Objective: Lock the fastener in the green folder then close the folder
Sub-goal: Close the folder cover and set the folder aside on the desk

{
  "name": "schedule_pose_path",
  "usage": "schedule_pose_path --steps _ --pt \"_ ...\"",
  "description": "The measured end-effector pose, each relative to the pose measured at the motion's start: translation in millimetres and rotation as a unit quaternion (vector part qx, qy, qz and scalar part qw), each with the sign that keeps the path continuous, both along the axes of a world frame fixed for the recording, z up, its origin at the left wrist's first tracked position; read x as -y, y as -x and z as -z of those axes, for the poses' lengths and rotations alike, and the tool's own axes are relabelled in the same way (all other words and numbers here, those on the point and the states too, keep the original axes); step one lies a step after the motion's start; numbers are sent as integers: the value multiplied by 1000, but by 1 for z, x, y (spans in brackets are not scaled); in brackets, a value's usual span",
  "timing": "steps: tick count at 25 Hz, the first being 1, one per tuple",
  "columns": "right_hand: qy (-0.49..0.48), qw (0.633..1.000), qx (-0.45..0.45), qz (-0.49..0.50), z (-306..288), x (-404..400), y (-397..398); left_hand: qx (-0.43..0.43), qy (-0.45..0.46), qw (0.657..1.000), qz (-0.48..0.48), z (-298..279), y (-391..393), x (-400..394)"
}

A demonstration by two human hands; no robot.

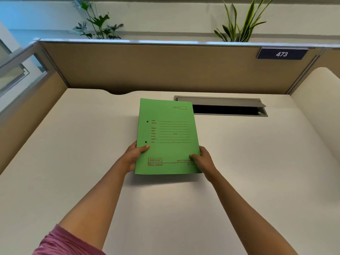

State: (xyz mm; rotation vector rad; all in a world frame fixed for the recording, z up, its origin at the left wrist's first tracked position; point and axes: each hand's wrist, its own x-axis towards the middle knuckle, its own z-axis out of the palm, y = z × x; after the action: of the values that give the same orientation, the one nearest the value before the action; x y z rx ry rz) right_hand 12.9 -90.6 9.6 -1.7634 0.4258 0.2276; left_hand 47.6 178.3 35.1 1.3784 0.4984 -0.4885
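The green folder (166,137) is closed, its long axis running from the near edge of the desk (73,162) toward the far edge, with the spine on the left and the printed cover facing up. It sits near the middle of the desk, its near end lifted clear of the surface, a shadow beneath it. The left hand (135,156) grips the near left corner, thumb on the cover; the right hand (201,160) grips the near right corner the same way. The cover carries red ruled lines, a boxed word "DELUXE" near the bottom left, and two dark punch holes by the spine. The desk is off-white, with a grey cable slot (220,105) open at its far edge. Tan partition walls (147,67) enclose it, a blue plate (282,54) reads 473, and leafy plants (99,24) rise behind.
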Motion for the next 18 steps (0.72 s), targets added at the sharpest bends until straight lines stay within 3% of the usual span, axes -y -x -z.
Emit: schedule_pose_path --steps 10,18 --pt "49 998 32 -3 2 -93 -60 17 -199 974 -105 3 -44 -68" --pt "91 995 48 -2 25 -139 -90 19 -346 934 -82 28 -66 -97"
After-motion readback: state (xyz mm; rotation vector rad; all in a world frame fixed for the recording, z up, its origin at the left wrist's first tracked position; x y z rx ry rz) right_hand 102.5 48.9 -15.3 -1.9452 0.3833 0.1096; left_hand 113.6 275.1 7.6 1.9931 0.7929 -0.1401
